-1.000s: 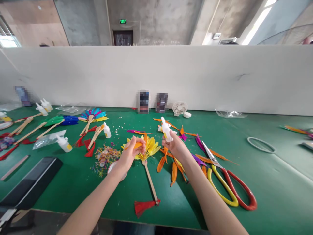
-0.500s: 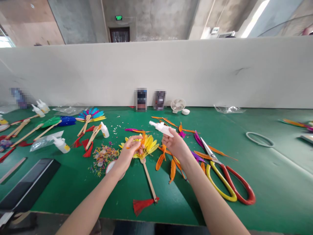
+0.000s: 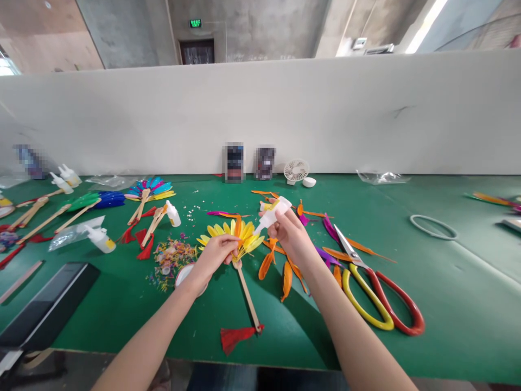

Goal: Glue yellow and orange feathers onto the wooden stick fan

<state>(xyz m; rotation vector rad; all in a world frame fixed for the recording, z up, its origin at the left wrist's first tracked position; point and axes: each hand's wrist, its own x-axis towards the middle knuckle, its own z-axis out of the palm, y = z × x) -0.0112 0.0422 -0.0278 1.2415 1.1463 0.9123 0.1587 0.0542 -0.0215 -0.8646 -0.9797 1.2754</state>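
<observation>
One loose heap of tiny multicoloured scraps [image 3: 173, 258] lies on the green tabletop [image 3: 448, 293]; right of it the left hand [image 3: 218, 254] pinches a small orange feather [image 3: 240, 244] over a fan of yellow feathers with a slim wooden handle [image 3: 248, 231], which lies flat, handle toward the person. Next, a white plastic squeeze bottle [image 3: 273, 214] tilts nozzle-down at the fan's right edge, contact unclear; the right hand [image 3: 291, 236] grips it; farther right rest large scissors with yellow and red handles [image 3: 359, 265].
</observation>
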